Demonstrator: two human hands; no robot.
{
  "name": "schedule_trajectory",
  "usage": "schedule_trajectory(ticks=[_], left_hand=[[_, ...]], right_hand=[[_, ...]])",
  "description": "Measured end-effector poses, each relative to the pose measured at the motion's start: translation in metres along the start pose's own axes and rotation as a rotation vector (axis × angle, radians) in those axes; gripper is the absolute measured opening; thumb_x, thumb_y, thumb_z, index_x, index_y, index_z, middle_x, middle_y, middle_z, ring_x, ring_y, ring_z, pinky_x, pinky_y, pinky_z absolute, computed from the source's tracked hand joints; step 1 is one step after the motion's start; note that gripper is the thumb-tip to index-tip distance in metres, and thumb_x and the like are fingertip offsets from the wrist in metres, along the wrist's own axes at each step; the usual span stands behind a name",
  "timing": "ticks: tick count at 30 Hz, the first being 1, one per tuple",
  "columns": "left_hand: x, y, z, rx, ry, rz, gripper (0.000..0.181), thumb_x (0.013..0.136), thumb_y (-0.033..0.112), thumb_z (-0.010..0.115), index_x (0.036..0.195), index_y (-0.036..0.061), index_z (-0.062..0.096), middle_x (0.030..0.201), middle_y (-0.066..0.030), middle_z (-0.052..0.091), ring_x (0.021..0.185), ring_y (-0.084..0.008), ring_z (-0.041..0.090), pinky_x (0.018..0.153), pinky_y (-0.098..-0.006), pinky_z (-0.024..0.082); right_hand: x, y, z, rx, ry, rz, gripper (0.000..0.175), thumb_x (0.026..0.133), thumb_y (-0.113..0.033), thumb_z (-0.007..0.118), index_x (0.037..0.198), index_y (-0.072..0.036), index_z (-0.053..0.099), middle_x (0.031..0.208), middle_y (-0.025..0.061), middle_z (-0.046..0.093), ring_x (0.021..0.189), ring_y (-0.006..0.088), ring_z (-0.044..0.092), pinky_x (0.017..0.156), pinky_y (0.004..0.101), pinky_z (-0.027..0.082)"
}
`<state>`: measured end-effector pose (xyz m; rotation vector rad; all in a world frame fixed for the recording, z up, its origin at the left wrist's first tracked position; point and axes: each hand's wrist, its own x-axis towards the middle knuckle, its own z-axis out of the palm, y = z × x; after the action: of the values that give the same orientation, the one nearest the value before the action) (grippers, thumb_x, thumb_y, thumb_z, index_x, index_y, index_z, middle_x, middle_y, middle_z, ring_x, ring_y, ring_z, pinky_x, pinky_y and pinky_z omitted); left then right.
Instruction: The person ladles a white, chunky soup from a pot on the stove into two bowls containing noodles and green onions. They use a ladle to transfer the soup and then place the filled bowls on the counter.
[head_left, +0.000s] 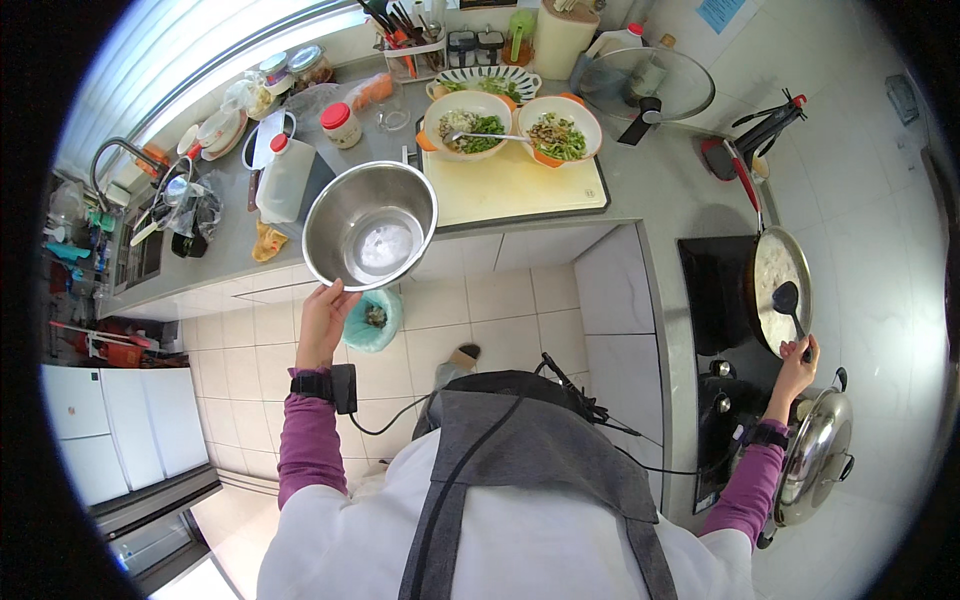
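Observation:
My left hand (328, 319) grips the near rim of a stainless steel mixing bowl (337, 225), tilted so its bare inside shows. The bowl overlaps the counter edge in view; whether it touches the counter I cannot tell. At the far right my right hand (796, 365) is shut on the handle of a black ladle (786, 298). The ladle's head rests in a frying pan (780, 255) holding pale, whitish liquid or batter. That pan, with a red handle, sits over the right side of a black glass hob (716, 300).
Two bowls of chopped greens (469, 105) (559, 112) stand on a yellow cutting board (517, 191). Left of them are a plastic jug (285, 184) and a red-lidded jar (341, 126). A lidded steel pot (817, 457) stands near my right forearm. Below the steel bowl is a lined bin (364, 334).

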<state>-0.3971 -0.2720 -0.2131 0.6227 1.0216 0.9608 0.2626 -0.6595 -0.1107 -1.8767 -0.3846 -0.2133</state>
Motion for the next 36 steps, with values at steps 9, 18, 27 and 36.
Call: schedule_trajectory(ticks=[9, 18, 27, 36], left_hand=[[0.016, 0.004, 0.003, -0.001, -0.045, 0.003, 0.015, 0.092, 0.008, 0.054, 0.102, -0.0041, 0.054, 0.093, -0.0107, 0.063, 0.083, -0.0177, 0.064, 0.074, -0.0276, 0.056], [0.025, 0.018, 0.018, 0.112, -0.125, -0.036, 0.018, 0.093, 0.008, 0.051, 0.107, -0.0030, 0.055, 0.096, -0.0112, 0.065, 0.083, -0.0177, 0.066, 0.074, -0.0273, 0.058], [-0.009, 0.025, 0.027, 0.130, -0.139, -0.038, 0.020, 0.093, 0.009, 0.051, 0.108, -0.0046, 0.053, 0.096, -0.0115, 0.065, 0.082, -0.0176, 0.066, 0.073, -0.0272, 0.056], [-0.095, 0.041, -0.016, 0.048, -0.029, 0.085, 0.021, 0.092, 0.008, 0.051, 0.108, -0.0056, 0.055, 0.093, -0.0123, 0.065, 0.079, -0.0183, 0.067, 0.071, -0.0279, 0.059]], right_hand=[[-0.015, -0.016, 0.007, -0.318, -0.016, -0.069, 0.026, 0.094, -0.021, 0.055, 0.113, -0.004, 0.059, 0.071, 0.0102, 0.065, 0.063, 0.0150, 0.066, 0.057, 0.0281, 0.051], [0.007, -0.014, 0.023, -0.160, 0.113, 0.097, 0.029, 0.092, -0.023, 0.054, 0.095, 0.006, 0.057, 0.062, 0.0139, 0.063, 0.054, 0.0193, 0.065, 0.047, 0.0293, 0.053], [0.039, 0.017, 0.018, 0.308, 0.215, 0.160, 0.031, 0.092, -0.021, 0.056, 0.110, 0.003, 0.047, 0.076, 0.0155, 0.062, 0.064, 0.0265, 0.066, 0.059, 0.0363, 0.059], [0.043, 0.026, 0.030, -0.404, 0.139, -0.077, 0.033, 0.094, -0.030, 0.053, 0.121, -0.012, 0.056, 0.081, 0.0088, 0.068, 0.076, 0.0185, 0.069, 0.063, 0.0306, 0.055]])
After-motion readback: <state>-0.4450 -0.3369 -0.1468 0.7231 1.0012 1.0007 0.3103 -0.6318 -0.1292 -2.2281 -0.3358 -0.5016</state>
